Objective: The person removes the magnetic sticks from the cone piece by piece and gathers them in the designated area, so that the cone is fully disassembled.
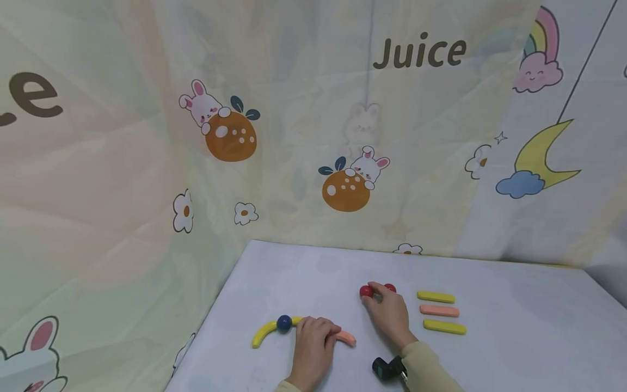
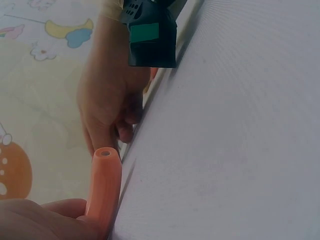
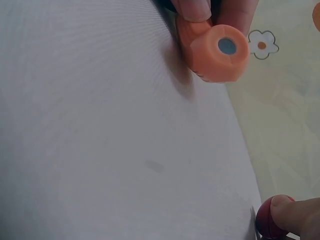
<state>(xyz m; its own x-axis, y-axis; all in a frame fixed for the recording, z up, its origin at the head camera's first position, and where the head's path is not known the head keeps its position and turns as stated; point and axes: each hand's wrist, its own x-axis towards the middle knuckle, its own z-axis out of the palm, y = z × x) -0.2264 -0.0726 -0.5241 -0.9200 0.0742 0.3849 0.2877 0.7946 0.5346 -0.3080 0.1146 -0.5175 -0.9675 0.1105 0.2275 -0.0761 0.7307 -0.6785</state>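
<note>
My left hand [image 1: 313,345] grips an orange curved rod [image 1: 347,338], part of an arched chain on the table. Leftward, the chain shows a dark blue ball [image 1: 284,324] and a yellow curved rod [image 1: 263,333]; more yellow runs under my fingers. In the right wrist view, the orange rod [image 3: 210,55] has a round metal-looking spot in its free end. Fingertips of my right hand [image 1: 390,317] pinch a red ball [image 1: 366,292] farther back on the table. A second red ball [image 1: 389,287] lies just behind that hand, partly covered by it.
To the right lie straight sticks in a column: a yellow stick [image 1: 436,296], an orange stick [image 1: 439,311] and another yellow stick [image 1: 444,326]. A black camera mount [image 1: 387,369] sits at my right wrist. The white table [image 1: 529,326] meets a printed cloth backdrop [image 1: 294,179].
</note>
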